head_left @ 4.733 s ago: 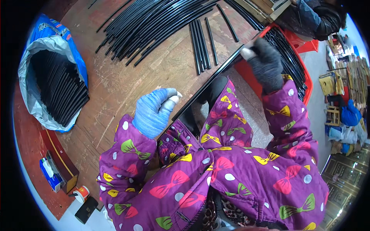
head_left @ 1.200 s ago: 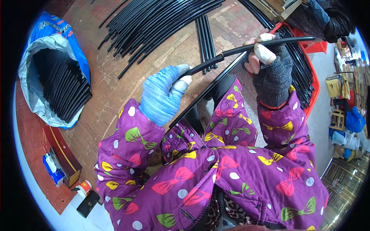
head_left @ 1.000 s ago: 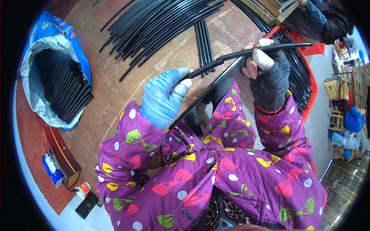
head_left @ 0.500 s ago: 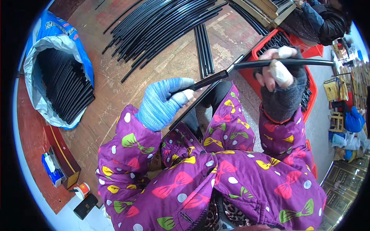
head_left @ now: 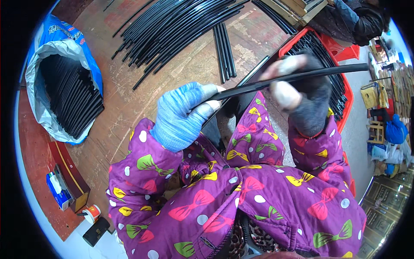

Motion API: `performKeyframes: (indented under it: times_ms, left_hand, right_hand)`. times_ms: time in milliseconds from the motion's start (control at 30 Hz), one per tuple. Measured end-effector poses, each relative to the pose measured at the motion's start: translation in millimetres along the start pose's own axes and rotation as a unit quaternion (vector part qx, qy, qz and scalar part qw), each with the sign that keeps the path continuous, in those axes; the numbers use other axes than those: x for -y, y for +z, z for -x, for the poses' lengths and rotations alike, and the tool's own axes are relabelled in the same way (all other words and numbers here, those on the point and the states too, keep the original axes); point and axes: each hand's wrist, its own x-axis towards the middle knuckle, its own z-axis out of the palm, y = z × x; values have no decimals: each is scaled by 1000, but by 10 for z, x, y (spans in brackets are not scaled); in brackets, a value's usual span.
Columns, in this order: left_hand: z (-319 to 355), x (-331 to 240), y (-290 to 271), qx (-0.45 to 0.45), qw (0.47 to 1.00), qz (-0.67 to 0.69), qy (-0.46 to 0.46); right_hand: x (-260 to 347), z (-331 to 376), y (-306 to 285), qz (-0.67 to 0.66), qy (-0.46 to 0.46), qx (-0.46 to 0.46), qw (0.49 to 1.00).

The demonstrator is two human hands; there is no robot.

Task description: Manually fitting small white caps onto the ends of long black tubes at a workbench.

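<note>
head view: the left hand [head_left: 177, 116], in a blue glove, is closed in a pinch on the left end of a black rod [head_left: 248, 88]. the right hand [head_left: 310, 97], in a dark glove, is blurred; its thumb and fingers stand partly apart, with the rod passing between them. how firmly they press, i cannot tell. the rod is held in the air, above the table edge, and its far end reaches over the red crate [head_left: 347, 93].

half a second earlier, a bright thin piece was showing between two black lengths, and they met at a bend. now this bright piece is not visible, and the lengths make almost one line. for the work, i judge this means the joint is closed or nearly closed, though the blur hides a part of it. a large pile of black tubes [head_left: 172, 39] lies on the table [head_left: 129, 108].
</note>
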Motion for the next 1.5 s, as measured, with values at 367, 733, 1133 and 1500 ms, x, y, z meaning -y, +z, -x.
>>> performKeyframes:
  times_ms: [367, 733, 1133, 1500]
  left_hand:
    - [22, -23, 96, 13, 991, 89, -100]
    - [86, 21, 182, 73, 963, 152, -208]
    - [269, 252, 332, 133, 939, 231, -217]
    - [174, 384, 140, 13, 977, 139, -161]
  right_hand:
    - [-12, -87, -65, 343, -170, 214, 899]
    - [-84, 65, -47, 162, 63, -41, 984]
    - [59, 3, -311, 51, 150, 44, 986]
    - [-593, -254, -440, 336, -31, -141, 931]
